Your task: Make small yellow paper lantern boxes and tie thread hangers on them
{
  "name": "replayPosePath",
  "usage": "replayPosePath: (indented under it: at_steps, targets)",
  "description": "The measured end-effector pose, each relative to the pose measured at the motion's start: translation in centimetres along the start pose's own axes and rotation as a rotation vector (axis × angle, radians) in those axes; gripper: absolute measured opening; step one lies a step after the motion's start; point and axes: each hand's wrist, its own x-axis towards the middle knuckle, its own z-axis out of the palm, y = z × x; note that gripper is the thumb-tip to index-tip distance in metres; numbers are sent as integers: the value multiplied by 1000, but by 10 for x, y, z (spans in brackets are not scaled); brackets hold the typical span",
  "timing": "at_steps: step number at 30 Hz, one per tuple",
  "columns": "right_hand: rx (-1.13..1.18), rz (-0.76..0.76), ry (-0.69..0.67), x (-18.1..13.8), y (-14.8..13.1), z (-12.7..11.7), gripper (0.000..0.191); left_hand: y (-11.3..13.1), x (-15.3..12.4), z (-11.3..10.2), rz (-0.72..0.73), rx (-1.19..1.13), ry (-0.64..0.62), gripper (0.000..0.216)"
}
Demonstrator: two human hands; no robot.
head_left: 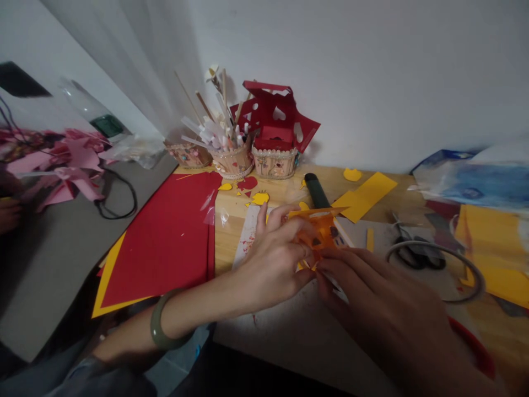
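Observation:
Both hands meet around a folded piece of orange-yellow paper [324, 223] with cut openings in it, above a pale work mat [285, 325]. Entering from the lower left, my left hand [281, 256] pinches the paper, its thumb low and its fingers curled over the near side. From the lower right comes my right hand [372, 286], its fingertips closed on the paper's lower edge next to the left thumb. The fingers cover much of the paper's lower part. Just behind it lies a dark green cylinder [317, 190]. A green bangle [161, 322] circles my left wrist.
Red sheets [165, 237] lie at left over yellow ones. Behind stand a pen-filled basket [233, 160] and a basket [275, 164] with red cut card. Yellow strips [367, 196], black-handled scissors [413, 251] and a grey ring [479, 275] are at right. Another person's hand [9, 212] shows far left.

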Motion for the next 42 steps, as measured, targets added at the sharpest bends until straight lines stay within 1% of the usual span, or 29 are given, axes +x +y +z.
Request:
replayPosePath:
  at_steps: [3,7,11,16,21,23,26,31,33,37,42]
  targets:
    - [-22,-8,-10,2,-1,-2,25,0,0,0,6,-6,11,7]
    - [-19,-12,-19,4,-1,-1,26,-1,-1,0,-8,-15,-9,6]
    - [30,16,26,3,0,6,20,-2,-1,0,-13,-31,-6,5]
    - [100,19,64,-1,4,15,19,-2,0,0,-12,-30,8,4]
    - [111,60,131,-5,15,13,11,-3,0,1,-16,-29,6,10]
    - [139,52,117,-5,18,9,9,-3,0,2,-15,-25,22,12]
    - [201,7,84,-4,18,7,11,-4,0,2,-14,-13,18,10]
    - [253,11,56,-3,14,11,14,-3,1,3,-2,-2,12,6]
    - [278,33,30,-3,14,12,13,-4,1,4,13,-9,24,6]
    - [353,120,-68,-1,17,12,13,-5,1,5,40,-8,47,8]
    - [458,197,-175,7,17,12,8,-5,0,5,33,3,42,10]
